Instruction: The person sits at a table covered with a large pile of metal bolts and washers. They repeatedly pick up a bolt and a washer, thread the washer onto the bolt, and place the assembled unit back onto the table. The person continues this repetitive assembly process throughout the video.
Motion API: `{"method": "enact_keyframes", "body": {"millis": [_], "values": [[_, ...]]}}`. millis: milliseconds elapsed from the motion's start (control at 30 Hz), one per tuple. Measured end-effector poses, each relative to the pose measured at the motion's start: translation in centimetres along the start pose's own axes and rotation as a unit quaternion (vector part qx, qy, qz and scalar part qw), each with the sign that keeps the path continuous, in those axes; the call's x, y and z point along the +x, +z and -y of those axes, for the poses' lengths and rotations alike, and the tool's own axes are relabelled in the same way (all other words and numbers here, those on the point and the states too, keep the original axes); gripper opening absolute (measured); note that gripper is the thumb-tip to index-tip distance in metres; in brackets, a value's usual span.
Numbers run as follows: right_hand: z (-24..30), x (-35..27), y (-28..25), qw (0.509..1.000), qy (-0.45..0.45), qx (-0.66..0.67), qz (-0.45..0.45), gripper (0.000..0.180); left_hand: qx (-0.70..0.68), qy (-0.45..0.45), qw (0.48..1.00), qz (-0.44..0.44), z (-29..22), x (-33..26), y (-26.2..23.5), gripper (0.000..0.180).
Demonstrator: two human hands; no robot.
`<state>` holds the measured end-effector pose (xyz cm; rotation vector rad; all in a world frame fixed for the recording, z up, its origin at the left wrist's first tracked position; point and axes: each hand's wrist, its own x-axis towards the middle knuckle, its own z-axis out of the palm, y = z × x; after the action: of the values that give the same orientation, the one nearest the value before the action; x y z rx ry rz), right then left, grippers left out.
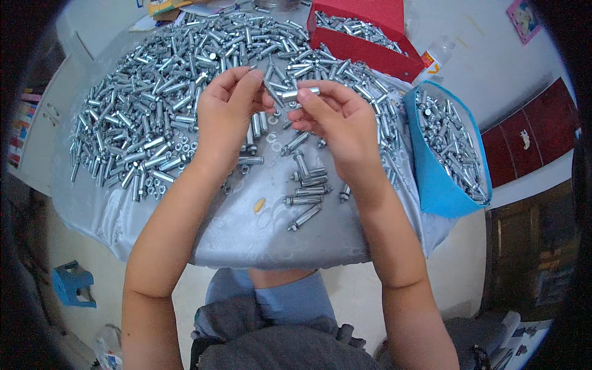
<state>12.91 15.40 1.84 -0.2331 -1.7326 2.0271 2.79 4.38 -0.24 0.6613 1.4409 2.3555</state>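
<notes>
My left hand (226, 114) pinches a slim metal bolt (272, 94) between thumb and fingers. Opposite it, my right hand (345, 120) grips a shiny cylindrical metal sleeve (300, 94). The bolt and the sleeve are close together above the table; whether they touch I cannot tell. Beneath my hands lie several flat washers (272, 137). Expansion bolts with sleeves and nuts (305, 217) lie in a loose group near my right forearm. Loose hex nuts (183, 148) are scattered by my left forearm, at the edge of a large pile of metal bolts and sleeves (139, 111).
A silver cloth covers the round table (234, 240), with a small yellow piece (259, 205) on it. At the back stands a red box (364, 57) of metal parts; a blue fabric bin (439, 194) of bolts is at the right. Behind is a plastic bottle (435, 55). A blue stool (73, 285) stands lower left.
</notes>
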Motion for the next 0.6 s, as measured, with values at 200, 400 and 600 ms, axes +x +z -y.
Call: {"method": "enact_keyframes", "body": {"millis": [200,400,600], "values": [[-0.21,0.11,0.13,1.000,-0.014,-0.010,-0.001,0.025,-0.039,-0.013,0.999,-0.023,-0.14,-0.40,-0.18,0.014],[-0.27,0.04,0.02,0.999,-0.002,-0.025,0.021,0.025,-0.056,-0.040,0.997,-0.027,-0.13,-0.32,-0.01,0.015],[-0.31,0.58,-0.10,0.999,0.006,-0.009,-0.030,0.023,-0.044,-0.035,0.998,-0.029,-0.15,-0.16,-0.21,0.015]]}}
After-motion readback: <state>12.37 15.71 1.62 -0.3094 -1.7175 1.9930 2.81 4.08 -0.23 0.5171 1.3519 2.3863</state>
